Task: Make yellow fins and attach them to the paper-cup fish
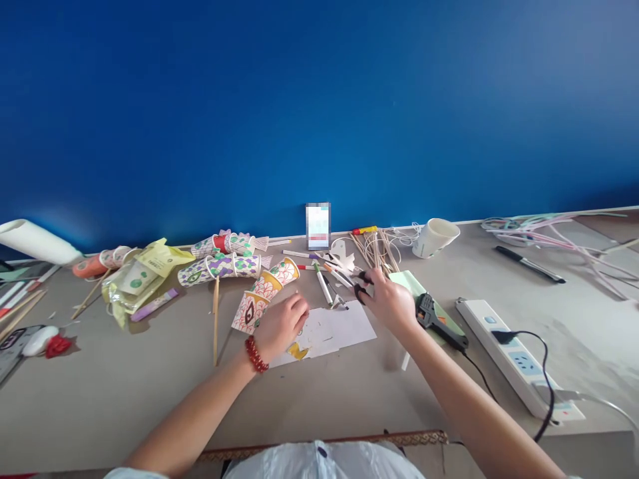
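Observation:
My left hand [285, 324], with a red beaded bracelet at the wrist, lies over the left end of the white paper [349, 327]. Its fingers are curled, and what they hold, if anything, is hidden. A yellow-coloured paper piece [298, 350] lies just below it. Beside that hand is a bent chain of paper cups [265, 291] drawn with orange and red scales and an eye. My right hand [387, 299] is closed on the black handles of scissors [360, 291], whose blades point up and left among markers. A green-and-white marker [323, 285] lies left of the scissors.
A glue gun [442, 324] lies right of my right hand, beside a power strip [519, 359]. At the back stand a phone [318, 226] and a paper cup [435, 238], with wooden sticks [377, 251] between. More decorated cup chains [222, 267] and a yellow packet [144, 276] lie left.

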Tool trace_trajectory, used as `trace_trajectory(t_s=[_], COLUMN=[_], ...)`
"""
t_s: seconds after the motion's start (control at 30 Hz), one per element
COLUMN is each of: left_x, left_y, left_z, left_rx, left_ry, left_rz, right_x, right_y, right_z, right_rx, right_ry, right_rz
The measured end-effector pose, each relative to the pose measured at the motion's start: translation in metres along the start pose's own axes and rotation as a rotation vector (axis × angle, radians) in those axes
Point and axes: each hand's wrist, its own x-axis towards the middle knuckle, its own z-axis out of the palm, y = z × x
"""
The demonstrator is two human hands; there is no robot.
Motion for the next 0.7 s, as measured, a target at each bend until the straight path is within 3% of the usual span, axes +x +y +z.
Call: trace_trajectory(t_s=[0.1, 0.2, 0.37, 0.47, 0.6, 0.7], left_x=[-0.024, -0.036, -0.041, -0.051, -0.07, -0.078], left_y=[-0.006, -0.01, -0.01, -0.01, -0.017, -0.028], left_z=[0.008, 0.016, 0.019, 0.014, 0.001, -0.009], left_rx=[-0.037, -0.02, -0.067, -0.117, -0.165, -0.157], left_ry=[0.056, 0.049, 0.004, 0.038, 0.201, 0.434], left_rz=[0.025, 0.005, -0.028, -0.068, -0.092, -0.094], right_x=[-0.022, -0.037, -0.042, -0.04, -0.036, -0.031], right_y=[-0.003, -0.007, -0.014, -0.016, -0.012, -0.005], right_z=[-0.002, 0.0, -0.001, -0.005, -0.006, -0.002], right_rx=[0.053, -0.028, -0.193, -0.26, -0.209, -0.109], right_ry=[-0.189, -0.319, -0.402, -0.407, -0.411, -0.457], right_rz=[-0.015, -0.068, -0.098, -0.171, -0.238, -0.275])
